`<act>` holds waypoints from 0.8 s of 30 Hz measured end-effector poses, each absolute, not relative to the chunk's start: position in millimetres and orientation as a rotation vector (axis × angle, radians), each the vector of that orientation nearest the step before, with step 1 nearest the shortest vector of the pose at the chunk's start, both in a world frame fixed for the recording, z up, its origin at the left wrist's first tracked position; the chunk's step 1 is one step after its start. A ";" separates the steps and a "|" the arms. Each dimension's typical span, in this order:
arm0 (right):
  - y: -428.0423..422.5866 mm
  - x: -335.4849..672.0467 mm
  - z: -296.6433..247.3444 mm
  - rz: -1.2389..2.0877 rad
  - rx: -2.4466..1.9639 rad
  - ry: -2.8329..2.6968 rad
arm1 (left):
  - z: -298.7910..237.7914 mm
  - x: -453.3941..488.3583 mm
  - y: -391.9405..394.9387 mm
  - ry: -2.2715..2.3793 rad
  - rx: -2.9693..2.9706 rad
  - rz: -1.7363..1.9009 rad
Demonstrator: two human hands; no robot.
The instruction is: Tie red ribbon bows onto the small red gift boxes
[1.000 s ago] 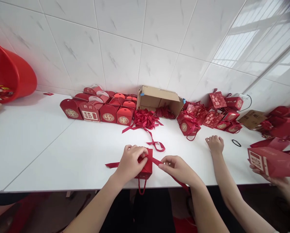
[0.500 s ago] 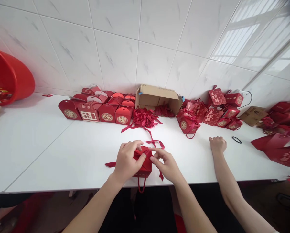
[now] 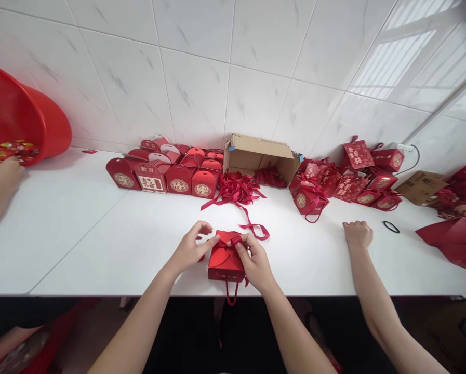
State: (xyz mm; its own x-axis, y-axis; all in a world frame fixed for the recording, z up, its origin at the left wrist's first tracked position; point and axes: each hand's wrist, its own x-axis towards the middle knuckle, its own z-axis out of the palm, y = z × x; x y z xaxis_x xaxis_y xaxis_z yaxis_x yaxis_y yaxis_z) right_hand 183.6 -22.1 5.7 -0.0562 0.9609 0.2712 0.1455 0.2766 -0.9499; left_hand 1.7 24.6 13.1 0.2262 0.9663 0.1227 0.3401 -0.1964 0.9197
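A small red gift box (image 3: pixel 225 264) with a rope handle sits near the table's front edge, its flaps folded over the top. Across the box top, my right hand (image 3: pixel 256 262) pinches a loop of red ribbon (image 3: pixel 236 240) between thumb and fingers. My left hand (image 3: pixel 191 249) is at the box's left side, thumb and fingers apart, with the thumb tip close to the top edge. A bit of ribbon shows below this hand; the rest is hidden. Beyond the box, a loose ribbon strip (image 3: pixel 252 223) trails from a ribbon pile (image 3: pixel 238 188).
Several red boxes (image 3: pixel 178 182) stand left of an open cardboard carton (image 3: pixel 262 145). More ribboned boxes (image 3: pixel 310 200) are at the right. A red basket (image 3: pixel 55 124) lies at far left, a co-worker's hand (image 3: pixel 2 174) at it. Another person's fist (image 3: pixel 357 234) rests near a black band (image 3: pixel 391 227).
My left hand has come off the box to the left, uncovering its top. My right hand now grips a ribbon loop there. The whole view has shifted slightly.
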 end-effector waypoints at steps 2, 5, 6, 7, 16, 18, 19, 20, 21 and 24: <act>-21.3 182.2 4.6 1.001 -1.055 -1.444 | 6.3 3.6 27.4 1.184 1.610 0.807; -20.2 182.4 2.4 0.992 -1.069 -1.443 | 1.7 4.0 25.6 1.111 1.486 0.645; -20.2 183.1 1.8 0.976 -1.080 -1.446 | 0.9 3.3 24.5 1.095 1.454 0.647; -20.3 184.0 1.3 0.963 -1.088 -1.451 | 0.0 2.5 23.4 1.083 1.432 0.672; -21.6 178.3 6.2 0.888 -1.255 -1.364 | 13.5 -5.6 15.5 1.198 1.762 0.826; -18.9 174.1 9.9 0.836 -1.351 -1.346 | 33.7 -12.4 11.7 1.149 1.996 0.800; -17.5 172.8 12.1 0.802 -1.397 -1.363 | 45.8 -15.5 10.6 1.100 2.126 0.777; -16.3 172.3 14.6 0.772 -1.431 -1.398 | 58.5 -17.5 10.6 1.047 2.266 0.754; -15.5 172.7 17.2 0.754 -1.443 -1.455 | 70.9 -17.9 12.0 0.988 2.406 0.725; -16.4 177.8 25.1 0.786 -1.331 -1.680 | 99.2 -6.6 26.3 0.815 2.722 0.601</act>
